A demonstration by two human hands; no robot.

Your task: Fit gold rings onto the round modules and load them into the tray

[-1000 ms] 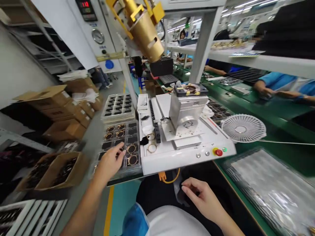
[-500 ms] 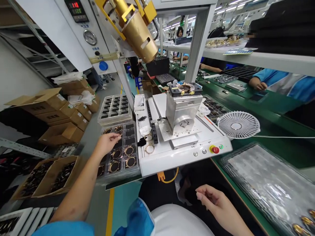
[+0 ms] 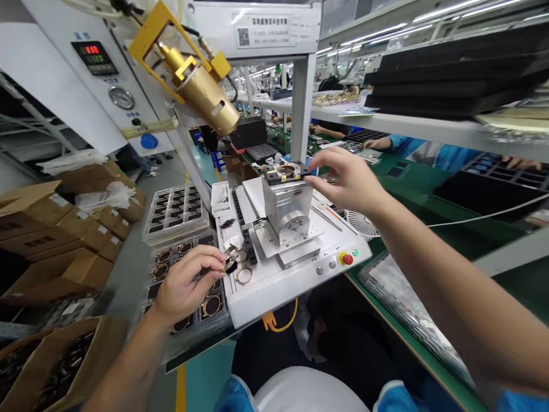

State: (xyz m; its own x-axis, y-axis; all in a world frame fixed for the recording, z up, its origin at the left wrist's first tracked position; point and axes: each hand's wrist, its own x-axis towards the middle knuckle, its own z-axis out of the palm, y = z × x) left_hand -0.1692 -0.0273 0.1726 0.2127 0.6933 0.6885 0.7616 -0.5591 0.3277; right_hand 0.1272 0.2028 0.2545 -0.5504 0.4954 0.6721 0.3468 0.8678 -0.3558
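Observation:
My left hand pinches a gold-coloured ring part above the black compartment tray, near the left edge of the white machine base. Several similar rings lie in the tray's pockets, and one ring rests on the base. My right hand reaches over the metal fixture block, fingers apart, right beside the black nest on top that holds a ring. It holds nothing that I can see.
A gold nozzle head hangs tilted above the fixture. A red button sits on the base front. A second tray lies behind the first, cardboard boxes stand left, a white fan and plastic-covered tray right. Other workers sit beyond.
My left hand has lifted a ring from the tray and moved right toward the base. My right hand rose from my lap to the fixture's top.

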